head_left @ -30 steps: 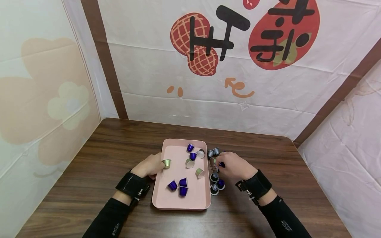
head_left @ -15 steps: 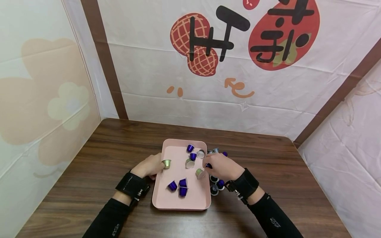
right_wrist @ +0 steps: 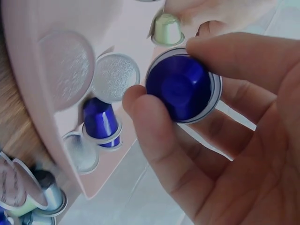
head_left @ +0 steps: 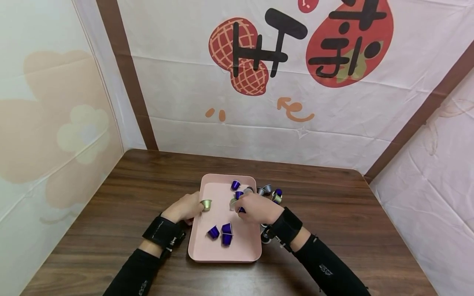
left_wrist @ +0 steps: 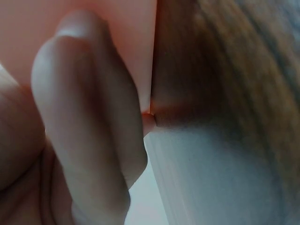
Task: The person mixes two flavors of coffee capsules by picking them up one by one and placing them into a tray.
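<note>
One blue capsule (right_wrist: pixel 180 86) pinched in right hand (head_left: pixel 257 208), now above pink tray (head_left: pixel 207 251), left of its right edge; second ago, hand was beyond that edge. Left hand (head_left: pixel 183 207) grips tray's left edge as before, green capsule (head_left: pixel 206 204) beside it. Three blue capsules (head_left: pixel 227 239) toward near edge, unmoved.

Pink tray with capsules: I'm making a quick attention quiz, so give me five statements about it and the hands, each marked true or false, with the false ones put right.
1. The right hand pinches a blue capsule. True.
2. The tray is round. False: it is rectangular with rounded corners.
3. The left hand is at the tray's left rim, beside a green capsule. True.
4. Every capsule is inside the tray. False: some, including silver capsules, are on the table.
5. Three blue capsules lie in the tray's near part. True.
</note>
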The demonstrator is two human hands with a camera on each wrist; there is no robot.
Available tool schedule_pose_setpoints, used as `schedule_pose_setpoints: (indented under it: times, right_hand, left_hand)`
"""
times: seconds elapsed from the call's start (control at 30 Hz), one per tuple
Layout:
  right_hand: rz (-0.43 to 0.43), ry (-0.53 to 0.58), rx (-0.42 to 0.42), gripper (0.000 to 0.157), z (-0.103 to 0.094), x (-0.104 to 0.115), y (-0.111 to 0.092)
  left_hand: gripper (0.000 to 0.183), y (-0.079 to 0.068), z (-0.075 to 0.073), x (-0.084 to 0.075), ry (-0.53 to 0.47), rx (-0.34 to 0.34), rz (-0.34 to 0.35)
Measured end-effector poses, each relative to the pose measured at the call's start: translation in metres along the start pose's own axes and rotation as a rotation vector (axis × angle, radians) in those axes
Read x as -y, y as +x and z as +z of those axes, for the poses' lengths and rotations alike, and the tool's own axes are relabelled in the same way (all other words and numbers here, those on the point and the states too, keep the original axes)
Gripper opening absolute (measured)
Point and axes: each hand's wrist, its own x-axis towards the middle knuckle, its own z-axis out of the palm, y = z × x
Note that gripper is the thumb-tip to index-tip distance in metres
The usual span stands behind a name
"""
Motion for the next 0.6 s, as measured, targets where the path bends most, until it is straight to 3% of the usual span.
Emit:
schedule_pose_setpoints:
  times: [0.33, 0.6]
  right_hand:
    - [0.0, -0.038, 0.019, 0.008, 0.005, 0.006, 0.014]
    - [0.051, -0.012, 0.045, 0.015, 0.006, 0.008, 0.017]
  left_hand:
    - [0.009, 0.003, 0.003, 0.002, 0.01, -0.016, 0.021]
    - [0.014, 0.004, 0.003, 0.004, 0.018, -0.023, 0.008]
